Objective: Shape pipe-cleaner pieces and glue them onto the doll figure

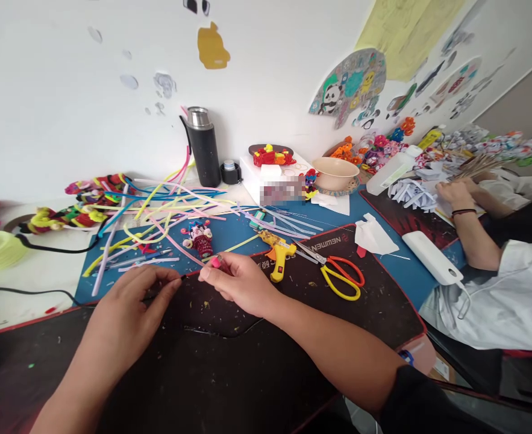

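Note:
My left hand [134, 307] is closed in a pinch above the black mat [166, 386]. A tiny dark tip shows at its fingertips, too small to name. My right hand [243, 284] faces it a short way off, thumb and fingers closed round a small pink piece [217, 262], mostly hidden by the fingers. Just behind my hands stands a small doll of fuzzy craft stems [200, 238], with a dark red body. Right of my right hand lies a yellow glue gun [278, 256]. Beside it are open scissors [342, 278] with red and yellow handles.
Loose coloured craft stems [170, 205] spread over the blue mat [236, 229]. Behind them stand a black thermos [205, 147], a white box [252, 181] and a beige bowl [335, 175]. At right, a co-worker's hands [458, 196] are near white paper strips and a white power bank [432, 258].

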A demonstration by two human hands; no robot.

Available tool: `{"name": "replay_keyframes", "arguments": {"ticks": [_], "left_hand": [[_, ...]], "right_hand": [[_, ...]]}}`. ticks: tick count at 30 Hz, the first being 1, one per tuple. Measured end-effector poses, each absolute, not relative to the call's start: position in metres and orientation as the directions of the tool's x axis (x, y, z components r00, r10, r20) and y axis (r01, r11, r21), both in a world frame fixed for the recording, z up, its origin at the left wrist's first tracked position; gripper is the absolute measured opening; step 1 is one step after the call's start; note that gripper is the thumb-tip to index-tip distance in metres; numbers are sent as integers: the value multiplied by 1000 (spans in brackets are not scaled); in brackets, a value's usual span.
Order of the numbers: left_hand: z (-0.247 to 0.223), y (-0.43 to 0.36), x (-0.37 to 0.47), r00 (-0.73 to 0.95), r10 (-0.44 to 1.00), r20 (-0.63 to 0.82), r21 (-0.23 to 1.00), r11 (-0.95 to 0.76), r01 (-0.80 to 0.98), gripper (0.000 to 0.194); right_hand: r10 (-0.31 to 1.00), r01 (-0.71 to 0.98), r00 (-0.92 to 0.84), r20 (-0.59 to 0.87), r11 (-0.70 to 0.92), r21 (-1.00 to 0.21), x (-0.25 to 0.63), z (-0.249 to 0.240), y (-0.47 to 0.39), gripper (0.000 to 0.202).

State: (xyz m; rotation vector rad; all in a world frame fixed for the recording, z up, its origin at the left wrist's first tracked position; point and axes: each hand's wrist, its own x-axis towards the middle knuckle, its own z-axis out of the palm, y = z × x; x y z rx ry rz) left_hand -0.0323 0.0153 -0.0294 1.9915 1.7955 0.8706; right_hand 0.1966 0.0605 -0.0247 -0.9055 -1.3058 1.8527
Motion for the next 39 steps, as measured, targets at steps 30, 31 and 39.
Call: {"name": "replay_keyframes", "arguments": {"ticks": [30, 31, 39], "left_hand": [[-21, 9, -20, 155, 889, 432, 585, -407, 702, 26], [-21, 9, -20, 145, 893, 427, 589, -396, 705, 28], [-20, 9, -20, 145, 900, 412, 592, -386, 708, 29]], "right_hand": [[880, 202, -462, -108, -14, -979, 192, -28, 56, 22], [881, 190, -458, -116, -30, -981, 193, -29, 57, 23], [884, 158, -452, -124, -57, -986, 194, -29, 56, 29]]}}
